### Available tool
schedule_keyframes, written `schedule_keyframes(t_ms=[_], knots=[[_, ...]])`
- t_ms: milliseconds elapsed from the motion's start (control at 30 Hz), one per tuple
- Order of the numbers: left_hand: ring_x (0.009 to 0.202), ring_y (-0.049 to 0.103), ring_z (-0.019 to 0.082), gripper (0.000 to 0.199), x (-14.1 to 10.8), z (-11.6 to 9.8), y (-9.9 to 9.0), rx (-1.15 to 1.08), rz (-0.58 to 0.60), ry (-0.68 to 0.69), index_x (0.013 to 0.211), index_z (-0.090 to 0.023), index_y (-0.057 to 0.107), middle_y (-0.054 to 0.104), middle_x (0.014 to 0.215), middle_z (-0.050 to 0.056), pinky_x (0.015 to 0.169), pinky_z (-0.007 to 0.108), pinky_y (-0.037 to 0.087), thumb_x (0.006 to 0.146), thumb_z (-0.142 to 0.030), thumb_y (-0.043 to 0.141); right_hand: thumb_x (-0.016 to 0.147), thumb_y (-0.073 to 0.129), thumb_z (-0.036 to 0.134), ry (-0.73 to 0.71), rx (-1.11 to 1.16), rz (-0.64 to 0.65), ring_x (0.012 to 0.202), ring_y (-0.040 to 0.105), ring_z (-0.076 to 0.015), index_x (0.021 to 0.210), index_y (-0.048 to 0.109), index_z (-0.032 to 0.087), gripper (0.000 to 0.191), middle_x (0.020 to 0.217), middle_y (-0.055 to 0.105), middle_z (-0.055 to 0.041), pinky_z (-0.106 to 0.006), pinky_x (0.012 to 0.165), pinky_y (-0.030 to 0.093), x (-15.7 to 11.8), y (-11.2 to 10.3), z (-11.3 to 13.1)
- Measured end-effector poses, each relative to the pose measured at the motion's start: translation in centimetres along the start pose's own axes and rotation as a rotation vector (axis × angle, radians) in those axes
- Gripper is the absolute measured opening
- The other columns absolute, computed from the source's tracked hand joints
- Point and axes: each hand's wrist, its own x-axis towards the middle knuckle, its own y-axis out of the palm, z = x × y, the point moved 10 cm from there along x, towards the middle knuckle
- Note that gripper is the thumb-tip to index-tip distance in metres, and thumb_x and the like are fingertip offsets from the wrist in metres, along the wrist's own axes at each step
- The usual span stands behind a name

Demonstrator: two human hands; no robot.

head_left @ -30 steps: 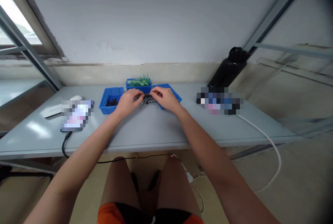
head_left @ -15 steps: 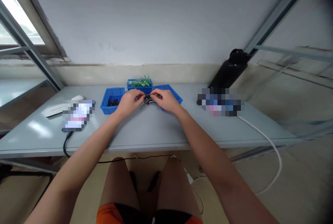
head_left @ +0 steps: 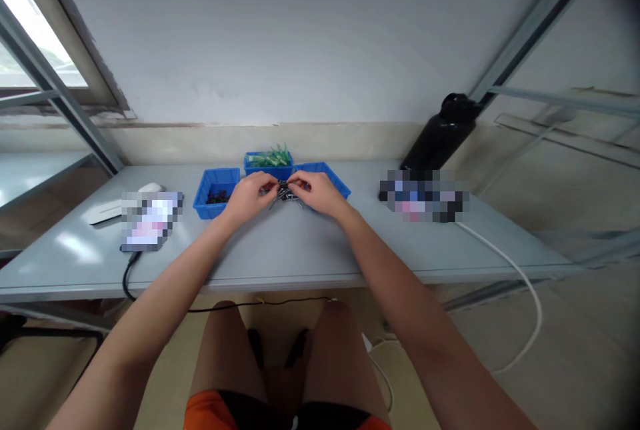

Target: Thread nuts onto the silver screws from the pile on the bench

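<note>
My left hand (head_left: 251, 198) and my right hand (head_left: 319, 191) face each other over a small pile of dark, shiny metal pieces (head_left: 287, 195) on the table. Both hands have thumb and fingers pinched together; whatever small item sits between the fingertips is too tiny to name. Left of my left hand is a blue bin (head_left: 201, 198) with small black parts (head_left: 217, 197) in it. Behind the hands stands a second blue bin (head_left: 254, 171) with green strips (head_left: 273, 157). A third blue bin (head_left: 334, 180) is partly hidden behind my right hand.
On the left of the grey table (head_left: 295, 250) lie a blurred-out phone (head_left: 153, 222) with a black cable and a white mouse (head_left: 150, 188). To the right, a black bottle (head_left: 440, 133) stands by another pixelated device (head_left: 423, 197) with a white cable (head_left: 525, 280). The wall closes the back.
Both hands stay over the pile, fingers still pinched. Only very slight finger movement shows at the fingertips; the bins have not moved.
</note>
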Motion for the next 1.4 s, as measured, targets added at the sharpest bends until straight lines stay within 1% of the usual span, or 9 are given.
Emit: schedule_keyframes(t_ms=[367,500,767,900,1000,1133,1267,1333,1400], knots=[[0.074,0.059,0.014,0.017,-0.2,-0.8,0.0,-0.025,0.001,0.057,0.085,-0.018,0.067,0.067,0.082,0.004,0.07,0.026,0.048,0.087,-0.027,0.053,0.082,0.056,0.024,0.021,-0.002,0.111,0.065,0.058,-0.0134,0.09,0.069,0.019,0.016,0.072,0.068,-0.0014,-0.025,0.065,0.042,-0.1,1.4,0.6],[0.074,0.06,0.014,0.017,-0.1,0.0,0.2,-0.014,0.017,0.028,0.085,-0.018,0.067,0.067,0.083,0.004,0.07,0.026,0.048,0.085,-0.028,0.053,0.082,0.057,0.026,0.015,-0.016,0.08,0.066,0.059,-0.014,0.088,0.069,0.019,0.016,0.073,0.068,-0.0019,-0.026,0.065,0.043,-0.1,0.9,0.5],[0.074,0.06,0.016,0.016,-0.3,0.7,1.9,0.049,0.164,0.008,0.083,-0.018,0.068,0.068,0.082,0.004,0.069,0.027,0.047,0.082,-0.023,0.053,0.084,0.055,0.031,-0.006,-0.008,0.023,0.068,0.059,-0.0151,0.09,0.069,0.02,0.019,0.078,0.069,-0.003,-0.027,0.066,0.044,-0.1,0.1,0.3],[0.074,0.06,0.016,0.015,-0.2,0.5,1.5,0.044,0.143,0.007,0.083,-0.018,0.067,0.068,0.082,0.004,0.07,0.027,0.047,0.082,-0.023,0.053,0.086,0.054,0.032,-0.024,-0.008,0.012,0.068,0.059,-0.0152,0.092,0.068,0.02,0.02,0.079,0.069,-0.0034,-0.027,0.066,0.043,-0.1,0.1,0.6],[0.075,0.061,0.016,0.015,0.1,0.5,0.3,0.061,0.089,0.004,0.083,-0.019,0.067,0.068,0.083,0.004,0.071,0.027,0.047,0.083,-0.024,0.053,0.089,0.051,0.033,-0.021,-0.064,-0.039,0.069,0.058,-0.0158,0.092,0.067,0.02,0.021,0.083,0.069,-0.0042,-0.028,0.068,0.044,0.0,-0.4,0.3],[0.078,0.061,0.019,0.015,0.3,2.9,-3.1,0.203,-0.068,-0.098,0.082,-0.019,0.067,0.068,0.083,0.006,0.073,0.03,0.048,0.083,-0.024,0.053,0.091,0.047,0.025,-0.01,-0.263,-0.052,0.081,0.058,-0.0197,0.093,0.067,0.02,0.02,0.087,0.067,-0.0067,-0.031,0.075,0.043,0.2,-0.1,0.4],[0.083,0.062,0.026,0.011,-0.8,7.5,-6.2,0.321,-0.219,-0.266,0.07,-0.019,0.065,0.065,0.071,0.009,0.073,0.035,0.049,0.078,-0.024,0.059,0.092,0.046,0.019,-0.071,-0.534,0.12,0.096,0.056,-0.0249,0.099,0.068,0.017,0.023,0.097,0.065,-0.0126,-0.035,0.083,0.042,-0.1,3.0,1.8],[0.085,0.062,0.028,0.013,-1.3,9.2,-6.7,0.337,-0.229,-0.331,0.066,-0.019,0.063,0.063,0.065,0.009,0.075,0.037,0.049,0.077,-0.023,0.059,0.092,0.044,0.016,-0.102,-0.62,0.209,0.1,0.055,-0.0258,0.103,0.068,0.015,0.026,0.103,0.065,-0.0146,-0.036,0.085,0.041,-0.5,4.8,2.4],[0.088,0.062,0.03,0.013,-1.8,10.4,-6.4,0.396,-0.147,-0.452,0.067,-0.018,0.064,0.065,0.067,0.011,0.076,0.04,0.049,0.078,-0.024,0.059,0.092,0.042,0.012,-0.099,-0.686,0.278,0.104,0.054,-0.0261,0.107,0.066,0.013,0.029,0.11,0.064,-0.0154,-0.036,0.086,0.042,-0.9,6.3,2.4]])
